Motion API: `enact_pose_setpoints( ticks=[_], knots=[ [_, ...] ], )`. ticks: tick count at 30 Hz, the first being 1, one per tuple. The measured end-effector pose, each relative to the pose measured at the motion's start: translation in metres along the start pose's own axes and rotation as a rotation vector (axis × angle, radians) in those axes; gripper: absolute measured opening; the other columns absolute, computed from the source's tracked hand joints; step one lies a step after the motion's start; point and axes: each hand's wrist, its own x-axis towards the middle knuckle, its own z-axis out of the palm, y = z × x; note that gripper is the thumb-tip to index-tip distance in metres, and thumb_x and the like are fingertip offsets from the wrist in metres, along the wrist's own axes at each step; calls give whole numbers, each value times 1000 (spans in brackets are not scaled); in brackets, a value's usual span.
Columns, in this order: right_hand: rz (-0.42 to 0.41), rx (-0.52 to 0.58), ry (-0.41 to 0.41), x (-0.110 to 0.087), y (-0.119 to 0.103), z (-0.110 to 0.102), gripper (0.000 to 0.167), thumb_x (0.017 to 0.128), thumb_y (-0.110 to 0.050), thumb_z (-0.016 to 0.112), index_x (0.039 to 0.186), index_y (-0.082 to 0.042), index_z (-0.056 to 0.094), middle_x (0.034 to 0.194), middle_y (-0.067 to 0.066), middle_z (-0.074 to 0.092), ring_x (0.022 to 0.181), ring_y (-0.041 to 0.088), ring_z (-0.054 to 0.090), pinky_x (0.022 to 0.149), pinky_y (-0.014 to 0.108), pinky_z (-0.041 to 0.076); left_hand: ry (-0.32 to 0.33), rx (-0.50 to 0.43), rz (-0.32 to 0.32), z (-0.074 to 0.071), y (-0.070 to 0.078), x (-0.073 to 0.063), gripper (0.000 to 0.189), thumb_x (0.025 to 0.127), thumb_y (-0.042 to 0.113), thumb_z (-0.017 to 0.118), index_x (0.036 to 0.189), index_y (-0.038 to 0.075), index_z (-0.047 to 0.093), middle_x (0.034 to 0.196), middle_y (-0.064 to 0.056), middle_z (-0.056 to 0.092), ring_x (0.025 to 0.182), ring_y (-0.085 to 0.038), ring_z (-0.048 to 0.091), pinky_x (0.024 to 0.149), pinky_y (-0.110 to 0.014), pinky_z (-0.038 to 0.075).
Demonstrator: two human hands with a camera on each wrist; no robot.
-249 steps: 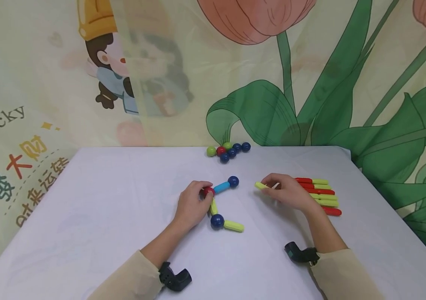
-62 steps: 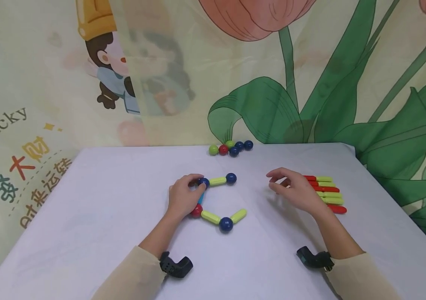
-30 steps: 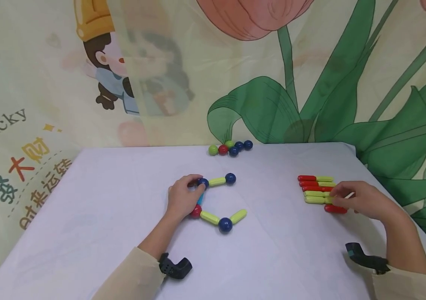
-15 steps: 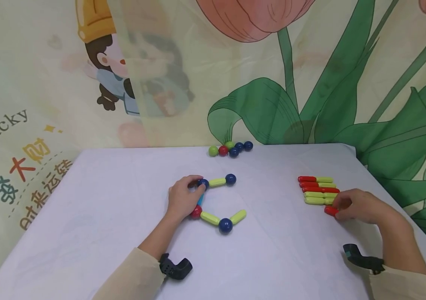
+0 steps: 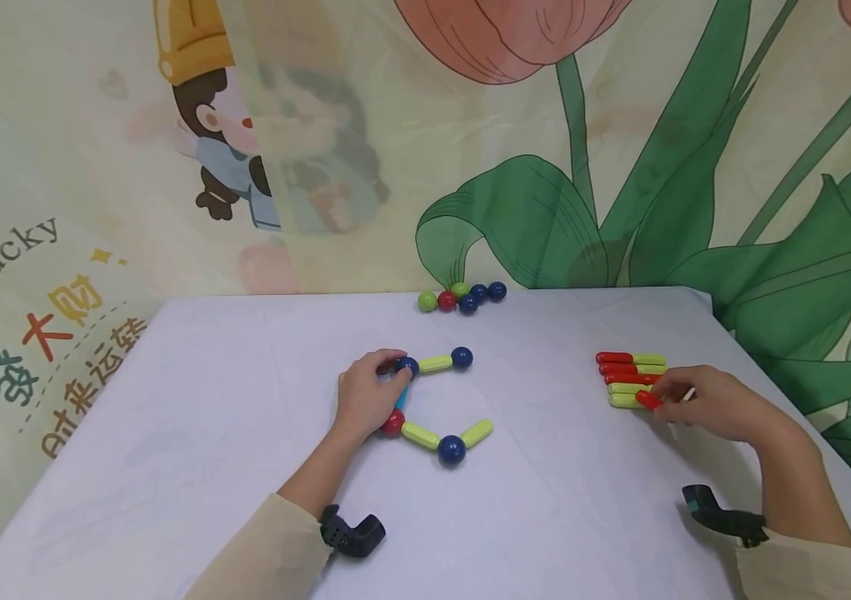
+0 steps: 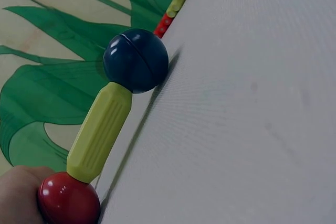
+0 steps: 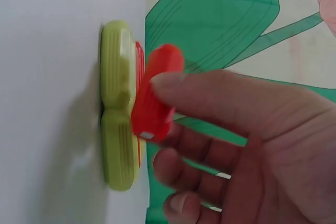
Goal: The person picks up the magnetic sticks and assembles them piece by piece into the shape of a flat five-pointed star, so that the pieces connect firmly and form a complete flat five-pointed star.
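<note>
My left hand (image 5: pixel 371 390) pinches a dark blue ball (image 5: pixel 407 367) at one corner of an open chain of magnetic rods and balls. From that ball a yellow-green rod (image 5: pixel 435 363) runs to another blue ball (image 5: pixel 461 358). A light blue rod (image 5: pixel 401 398), partly behind the thumb, leads down to a red ball (image 5: pixel 392 423). Beyond it come a yellow-green rod (image 6: pixel 100 132), a blue ball (image 6: pixel 136 60) and a free-ended yellow-green rod (image 5: pixel 478 432). My right hand (image 5: pixel 713 404) holds a red rod (image 7: pixel 159 93) between thumb and fingers, raised beside the stacked rods.
Rows of red rods (image 5: pixel 615 357) and yellow-green rods (image 7: pixel 116 66) lie at the right of the white-covered table (image 5: pixel 245 483). Several loose balls (image 5: pixel 468 304) in green, red and blue sit at the back edge, against a printed backdrop cloth (image 5: pixel 335 258).
Since the oldest frame, the chain has gained a blue ball and a yellow-green rod and has turned. The right hand moved right, then picked up the red rod. Lately the left hand stays still.
</note>
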Motion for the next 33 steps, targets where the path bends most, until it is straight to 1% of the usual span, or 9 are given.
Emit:
enact_pose_setpoints(
  ticks=[4,7,11,14,19,23,27,30,33],
  knots=[
    [-55,14,47,5,-11,2,37,89,-20,77,117,2,67,107,12,64,99,28,55,70,30,54,3,-4,-9,0,-1,0,32,95,27,71,126,17,73,124,-6,73,121,-27,63,110,-52,33],
    [-92,26,78,11,-24,6,36,90,-19,77,117,2,67,107,12,65,99,27,56,70,28,54,6,-4,-11,0,-2,0,32,95,27,71,126,18,73,123,-5,74,121,-26,63,108,-51,34],
    [-145,57,99,20,-44,11,31,90,-17,75,114,2,66,107,14,66,98,27,57,72,29,54,9,-3,-4,0,-3,0,32,95,27,71,125,17,74,122,-5,74,120,-26,63,108,-51,34],
    [-165,68,106,28,-58,15,28,91,-15,72,113,0,66,104,12,67,95,26,57,73,31,52,8,-7,-3,1,-3,0,31,95,27,71,125,17,73,123,-6,74,121,-26,63,109,-52,33],
    [-173,87,90,41,-75,24,22,91,-12,68,111,-2,67,99,9,65,91,24,56,71,32,50,7,-8,-3,2,-3,1,31,96,27,71,125,18,73,123,-5,74,121,-26,63,110,-52,33],
    [-150,110,63,51,-86,31,24,91,-14,68,112,-3,66,105,12,65,95,26,58,71,32,51,11,-8,5,2,-3,1,31,96,27,71,124,17,74,122,-5,74,120,-26,64,107,-51,34],
    [-120,124,51,62,-97,40,27,92,-17,70,116,-5,66,113,14,67,101,28,60,78,32,55,15,1,7,1,-2,1,30,95,27,71,124,18,74,121,-5,74,119,-25,64,105,-49,35],
    [-125,133,46,71,-105,47,28,92,-17,71,117,-6,65,115,15,68,104,29,62,82,35,58,11,2,6,1,-2,1,30,95,27,71,124,18,74,121,-5,74,118,-25,64,104,-49,35],
    [-131,149,39,81,-111,55,29,92,-16,71,118,-5,65,115,15,68,103,29,62,82,36,59,6,-3,5,1,-2,1,30,95,27,71,124,18,74,120,-5,74,118,-25,63,103,-49,35]
  ],
)
